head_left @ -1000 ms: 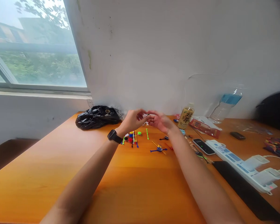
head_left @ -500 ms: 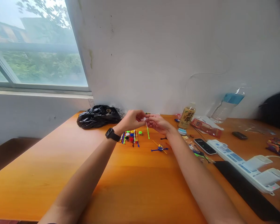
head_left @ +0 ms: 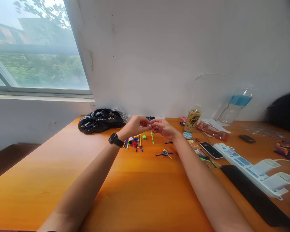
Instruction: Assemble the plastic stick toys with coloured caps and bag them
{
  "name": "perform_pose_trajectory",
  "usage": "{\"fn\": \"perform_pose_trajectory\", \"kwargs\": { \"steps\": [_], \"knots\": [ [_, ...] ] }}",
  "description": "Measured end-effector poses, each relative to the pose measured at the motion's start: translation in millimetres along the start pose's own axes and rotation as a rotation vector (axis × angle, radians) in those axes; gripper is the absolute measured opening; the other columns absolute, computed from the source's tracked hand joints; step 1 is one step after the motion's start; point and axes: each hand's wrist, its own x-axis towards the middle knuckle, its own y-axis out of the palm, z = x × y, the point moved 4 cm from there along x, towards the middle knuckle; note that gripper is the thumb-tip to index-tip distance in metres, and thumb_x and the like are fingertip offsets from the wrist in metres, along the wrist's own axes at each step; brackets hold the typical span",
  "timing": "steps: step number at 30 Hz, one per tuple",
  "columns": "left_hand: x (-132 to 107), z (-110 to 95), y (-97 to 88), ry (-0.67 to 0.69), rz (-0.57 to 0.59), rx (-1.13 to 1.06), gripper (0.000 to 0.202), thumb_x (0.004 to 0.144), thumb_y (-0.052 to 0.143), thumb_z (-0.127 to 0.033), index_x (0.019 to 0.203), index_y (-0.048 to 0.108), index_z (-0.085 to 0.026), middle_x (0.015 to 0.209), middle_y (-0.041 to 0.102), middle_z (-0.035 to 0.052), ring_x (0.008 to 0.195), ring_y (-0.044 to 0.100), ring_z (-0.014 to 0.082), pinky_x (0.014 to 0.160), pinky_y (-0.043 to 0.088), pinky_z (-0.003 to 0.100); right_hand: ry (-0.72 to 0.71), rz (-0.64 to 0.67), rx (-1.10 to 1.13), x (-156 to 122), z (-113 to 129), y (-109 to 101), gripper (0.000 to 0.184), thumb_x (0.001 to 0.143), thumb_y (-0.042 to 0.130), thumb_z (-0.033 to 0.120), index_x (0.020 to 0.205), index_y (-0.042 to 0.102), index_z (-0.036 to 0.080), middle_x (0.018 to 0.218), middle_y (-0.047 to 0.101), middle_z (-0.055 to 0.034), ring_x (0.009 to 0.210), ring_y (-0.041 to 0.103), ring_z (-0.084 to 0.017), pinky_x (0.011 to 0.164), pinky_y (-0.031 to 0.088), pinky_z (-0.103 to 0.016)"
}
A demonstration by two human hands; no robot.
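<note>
Over the far part of the table, my left hand [head_left: 136, 125] and my right hand [head_left: 164, 129] meet with fingertips pinched together. From between them a green arrow-tipped plastic stick [head_left: 152, 138] hangs downward; its upper end is hidden by the fingers, where something small and pale shows. My left wrist wears a black watch [head_left: 116, 140]. Below the left hand lies a group of colored arrow-tipped sticks [head_left: 140, 141] with small round pieces, and a green round piece [head_left: 144, 137] sits beside them. Nearer my right forearm is a blue and yellow spinner-like assembly [head_left: 164, 153].
A crumpled black plastic bag [head_left: 99, 121] lies at the far left by the wall. On the right stand a drink bottle [head_left: 192, 121] and a clear bottle [head_left: 234, 109]. A white device [head_left: 211, 150], a power strip [head_left: 246, 167] and a black mat [head_left: 253, 193] lie nearer.
Both hands stay together, with the fingers shifted slightly around the pinched piece. The view has moved a little; things on the table have stayed in place.
</note>
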Motion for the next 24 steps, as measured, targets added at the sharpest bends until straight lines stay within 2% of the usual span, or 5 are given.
{"fn": "perform_pose_trajectory", "kwargs": {
  "steps": [5, 11, 14, 19, 24],
  "knots": [
    [-1, 5, 5.0, -0.037, 0.054, -0.031, 0.020, 0.085, 0.078, -0.033, 0.093, 0.079, -0.014, 0.083, 0.080, 0.0069, 0.080, 0.076, 0.0186, 0.075, 0.061, 0.026, 0.004, 0.045, -0.144, 4, -5, -1, 0.031, 0.069, 0.083, 0.030, 0.093, 0.067, 0.018, 0.076, 0.072, -0.0024, 0.061, 0.062, -0.012, 0.062, 0.050, -0.025],
    [-4, 7, 12.4, -0.075, 0.120, -0.035, 0.017, 0.082, 0.077, -0.030, 0.082, 0.073, -0.014, 0.077, 0.077, 0.0046, 0.072, 0.072, 0.0152, 0.063, 0.054, 0.021, 0.009, 0.115, -0.301, 5, -16, 5, 0.020, 0.078, 0.072, 0.030, 0.089, 0.058, 0.021, 0.058, 0.048, 0.0080, 0.050, 0.039, -0.008, 0.049, 0.029, -0.021],
    [-8, 16, 19.1, -0.121, 0.136, -0.024, 0.019, 0.079, 0.080, -0.031, 0.084, 0.073, -0.014, 0.076, 0.076, 0.0043, 0.070, 0.071, 0.0154, 0.062, 0.053, 0.021, 0.020, 0.052, -0.453, 5, -21, 2, 0.019, 0.082, 0.067, 0.035, 0.090, 0.056, 0.021, 0.064, 0.051, 0.0063, 0.054, 0.042, -0.010, 0.050, 0.032, -0.022],
    [-19, 21, 43.0, -0.119, 0.292, 0.085, 0.008, 0.079, 0.079, -0.027, 0.082, 0.077, -0.020, 0.072, 0.074, 0.0028, 0.068, 0.072, 0.0180, 0.063, 0.054, 0.025, 0.221, -0.051, -0.977, 7, -37, -16, 0.019, 0.084, 0.069, 0.035, 0.080, 0.057, 0.020, 0.059, 0.053, 0.0033, 0.054, 0.045, -0.012, 0.052, 0.031, -0.025],
    [-27, 22, 52.5, -0.160, 0.372, 0.135, 0.011, 0.069, 0.085, -0.018, 0.067, 0.075, -0.021, 0.065, 0.071, 0.0024, 0.061, 0.070, 0.0182, 0.060, 0.053, 0.026, 0.303, -0.110, -1.108, 5, -39, -33, 0.020, 0.077, 0.078, 0.029, 0.077, 0.059, 0.022, 0.062, 0.059, -0.0003, 0.061, 0.055, -0.016, 0.055, 0.035, -0.026]
  ]
}}
